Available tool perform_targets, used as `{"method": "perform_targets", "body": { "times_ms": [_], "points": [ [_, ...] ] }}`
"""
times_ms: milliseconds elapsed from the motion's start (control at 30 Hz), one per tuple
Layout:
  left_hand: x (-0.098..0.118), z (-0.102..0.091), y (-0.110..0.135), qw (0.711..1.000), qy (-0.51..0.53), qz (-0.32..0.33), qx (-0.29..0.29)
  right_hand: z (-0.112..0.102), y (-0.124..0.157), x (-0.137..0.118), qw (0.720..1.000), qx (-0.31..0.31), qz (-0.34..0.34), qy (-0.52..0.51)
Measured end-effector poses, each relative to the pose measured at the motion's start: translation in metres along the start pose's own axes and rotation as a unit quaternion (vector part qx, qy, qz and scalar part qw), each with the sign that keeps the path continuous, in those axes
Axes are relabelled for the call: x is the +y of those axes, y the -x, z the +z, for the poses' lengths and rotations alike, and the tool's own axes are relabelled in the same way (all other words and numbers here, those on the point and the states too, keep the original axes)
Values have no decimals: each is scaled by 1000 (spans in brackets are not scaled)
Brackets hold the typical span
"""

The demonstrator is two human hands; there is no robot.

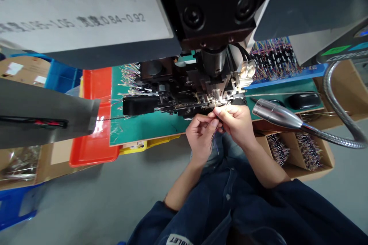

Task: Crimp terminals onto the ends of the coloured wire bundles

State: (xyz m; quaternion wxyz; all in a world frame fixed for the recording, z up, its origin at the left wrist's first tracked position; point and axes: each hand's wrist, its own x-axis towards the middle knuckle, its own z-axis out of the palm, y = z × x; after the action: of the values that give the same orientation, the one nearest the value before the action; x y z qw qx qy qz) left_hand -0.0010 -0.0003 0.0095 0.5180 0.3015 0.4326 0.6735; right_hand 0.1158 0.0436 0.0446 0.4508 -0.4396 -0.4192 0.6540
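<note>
Both my hands meet just in front of a terminal crimping machine (pixel 212 65). My left hand (pixel 201 134) is closed, thumb against fingers, on a small bundle of thin wires (pixel 213 141) whose ends hang down below it. My right hand (pixel 235 122) pinches at the lit crimping spot (pixel 217 102), thumb and forefinger together on a thin wire end that is barely visible. A strip of metal terminals (pixel 115 117) runs from the left into the machine. The fingers hide most of the wires between the hands.
A gooseneck lamp (pixel 277 114) reaches in from the right. On the green mat (pixel 149 128) lie loose wires (pixel 130 80) at left. A red tray (pixel 94 151) stands further left. Wire bundles fill a cardboard box (pixel 324 168) at lower right and a blue tray (pixel 287 79) behind.
</note>
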Motion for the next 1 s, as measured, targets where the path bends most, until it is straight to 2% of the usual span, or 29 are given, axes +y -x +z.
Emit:
{"method": "perform_targets", "body": {
  "times_ms": [200, 533, 767, 900, 1000],
  "points": [
    [1, 1, -1, 1000, 1, 8, 8, 3, -2, 0, 999, 18, 25, -18],
    [0, 1, -1, 1000, -4, 5, 12, 3, -2, 2, 999, 14, 30, -25],
    [0, 0, 0, 1000, -6, -1, 16, 4, -1, -6, 1000, 10, -2, 15],
    [2, 0, 2, 1000, -1, 4, 16, -10, 11, -6, 998, 10, -39, 52],
    [4, 3, 5, 1000, -1, 26, 17, -28, 27, 11, 994, 27, -81, 70]
  ]
}}
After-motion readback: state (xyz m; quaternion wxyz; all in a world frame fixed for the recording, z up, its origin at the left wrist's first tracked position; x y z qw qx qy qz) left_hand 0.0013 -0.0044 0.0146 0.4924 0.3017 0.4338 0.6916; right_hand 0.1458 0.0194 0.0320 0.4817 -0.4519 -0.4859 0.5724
